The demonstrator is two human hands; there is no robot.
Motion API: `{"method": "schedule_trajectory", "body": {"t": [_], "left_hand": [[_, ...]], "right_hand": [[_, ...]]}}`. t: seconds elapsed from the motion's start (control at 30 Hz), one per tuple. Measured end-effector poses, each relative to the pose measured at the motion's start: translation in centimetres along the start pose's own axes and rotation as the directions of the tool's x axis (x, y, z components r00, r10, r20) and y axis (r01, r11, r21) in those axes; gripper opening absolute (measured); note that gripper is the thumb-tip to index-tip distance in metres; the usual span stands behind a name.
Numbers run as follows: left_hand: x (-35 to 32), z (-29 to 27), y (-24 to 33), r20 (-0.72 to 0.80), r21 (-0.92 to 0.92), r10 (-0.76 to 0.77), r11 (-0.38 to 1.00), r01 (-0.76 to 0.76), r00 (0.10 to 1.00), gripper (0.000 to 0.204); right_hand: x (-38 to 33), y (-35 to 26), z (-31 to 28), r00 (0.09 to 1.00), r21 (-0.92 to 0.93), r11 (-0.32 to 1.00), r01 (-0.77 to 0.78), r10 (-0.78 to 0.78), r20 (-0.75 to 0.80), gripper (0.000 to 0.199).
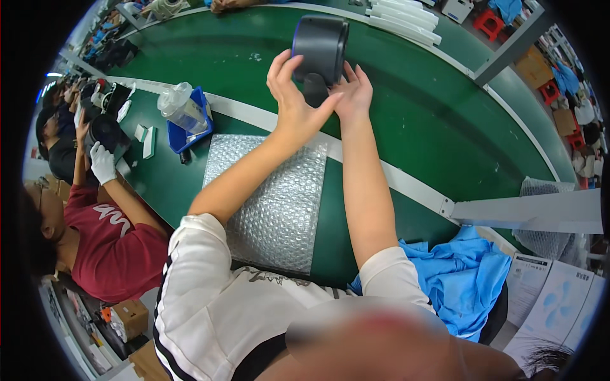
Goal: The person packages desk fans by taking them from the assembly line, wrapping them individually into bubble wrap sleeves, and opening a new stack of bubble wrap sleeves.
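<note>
Between my two hands a black drum-shaped device (319, 49) with a short stem is held up over the green conveyor belt. My left hand (290, 95) curves round its left side, fingertips on the casing and thumb reaching across near the stem. On the other side my right hand (353, 94) supports it from below and behind, some fingers partly hidden by the casing. A sheet of bubble wrap (273, 209) lies flat on the green worktable (166, 190) beneath my forearms.
At the left stands a blue bin (202, 127) with clear plastic cups (181, 105). A co-worker in a red shirt (114, 254) sits further left, wearing a white glove (102, 163). Blue cloth (460, 276) lies at right, below a grey metal bar (527, 213). White trays (403, 19) rest beyond the belt.
</note>
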State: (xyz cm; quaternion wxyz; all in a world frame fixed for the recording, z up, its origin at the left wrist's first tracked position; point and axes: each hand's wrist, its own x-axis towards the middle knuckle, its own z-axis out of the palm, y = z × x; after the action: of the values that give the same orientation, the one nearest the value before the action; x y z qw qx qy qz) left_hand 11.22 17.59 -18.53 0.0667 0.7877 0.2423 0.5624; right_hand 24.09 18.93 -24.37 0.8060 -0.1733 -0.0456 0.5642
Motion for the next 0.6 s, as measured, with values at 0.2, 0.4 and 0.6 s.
{"method": "schedule_trajectory", "body": {"t": [0.2,0.4,0.6], "left_hand": [[-4.3,3.4,-5.3,0.320,-0.282,-0.560,0.714,0.641,0.764,0.105],[-3.9,3.7,-4.1,0.271,-0.356,-0.400,0.803,0.478,0.875,0.102],[-2.8,2.6,-5.0,0.089,-0.310,-0.448,0.836,0.452,0.890,0.078]], "right_hand": [[0.5,0.4,-0.2,0.996,0.032,0.996,-0.082,0.081,0.025,0.037],[0.3,1.2,0.1,0.998,0.009,0.999,-0.032,0.032,0.057,0.037],[-0.7,2.0,1.8,0.970,-0.018,0.998,-0.054,0.057,0.235,0.035]]}}
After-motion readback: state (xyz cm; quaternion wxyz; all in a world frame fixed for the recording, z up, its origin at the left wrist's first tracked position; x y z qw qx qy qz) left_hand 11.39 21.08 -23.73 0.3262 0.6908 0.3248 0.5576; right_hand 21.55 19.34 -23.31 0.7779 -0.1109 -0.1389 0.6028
